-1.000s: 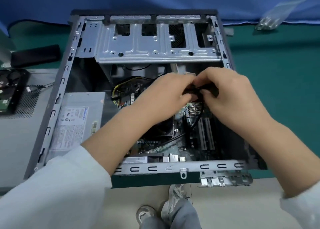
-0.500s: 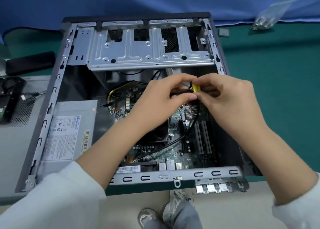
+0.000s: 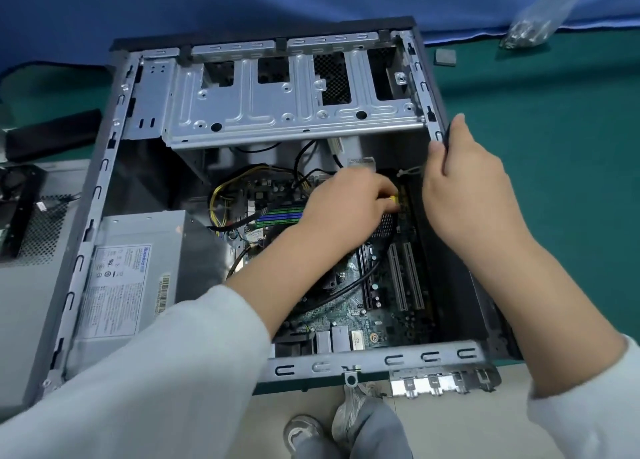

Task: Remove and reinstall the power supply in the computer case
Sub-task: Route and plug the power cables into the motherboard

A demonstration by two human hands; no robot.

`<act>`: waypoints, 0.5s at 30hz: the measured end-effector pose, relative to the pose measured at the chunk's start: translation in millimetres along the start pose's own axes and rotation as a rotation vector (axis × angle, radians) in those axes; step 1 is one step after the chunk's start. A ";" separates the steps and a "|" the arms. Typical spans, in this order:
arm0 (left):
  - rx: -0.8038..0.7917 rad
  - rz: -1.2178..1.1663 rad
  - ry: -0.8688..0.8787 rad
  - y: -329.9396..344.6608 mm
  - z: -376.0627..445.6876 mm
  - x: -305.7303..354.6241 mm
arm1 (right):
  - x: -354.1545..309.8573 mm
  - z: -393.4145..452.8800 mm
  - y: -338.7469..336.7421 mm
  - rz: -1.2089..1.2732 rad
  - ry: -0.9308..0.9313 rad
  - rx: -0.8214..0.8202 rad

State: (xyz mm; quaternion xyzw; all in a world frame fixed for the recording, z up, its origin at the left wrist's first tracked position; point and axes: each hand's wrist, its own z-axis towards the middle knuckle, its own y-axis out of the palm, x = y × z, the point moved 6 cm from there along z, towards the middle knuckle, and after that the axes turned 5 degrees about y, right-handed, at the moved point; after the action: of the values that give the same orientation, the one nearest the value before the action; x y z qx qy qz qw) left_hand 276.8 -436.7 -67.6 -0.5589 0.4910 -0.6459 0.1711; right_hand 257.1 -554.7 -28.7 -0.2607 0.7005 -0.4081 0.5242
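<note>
One green mat [image 3: 554,188] before blue cloth [image 3: 104,11], one open computer case [image 3: 114,167] on it, one power supply [image 3: 138,250] I see inside at left, left hand [image 3: 349,209] pinching yellow connector [image 3: 393,199], right hand [image 3: 464,188] gripping case rim.

- Illumination: bright, even and diffuse, coming from overhead; colours read clearly.
- Shadows: soft only, deepest inside the computer case [image 3: 104,167] beneath the drive cage [image 3: 287,112].
- Glare: mild sheen on the cage's bare metal, no blown-out patches.
- Blur: slight motion softness on the left hand [image 3: 349,209] and near sleeve; label print on the power supply [image 3: 138,271] illegible.
- Distortion: wide-angle bowing of case edges toward frame borders.
</note>
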 end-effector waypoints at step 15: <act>-0.024 0.022 -0.249 46.3 30.3 -8.2 | -3.4 -1.6 2.6 -0.149 -0.007 0.047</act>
State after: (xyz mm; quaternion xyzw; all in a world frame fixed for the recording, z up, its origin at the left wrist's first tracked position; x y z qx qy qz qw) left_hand 291.1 -465.1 -113.6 -0.6315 0.4797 -0.5636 0.2312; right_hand 256.8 -550.1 -28.9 -0.3011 0.6677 -0.4612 0.5009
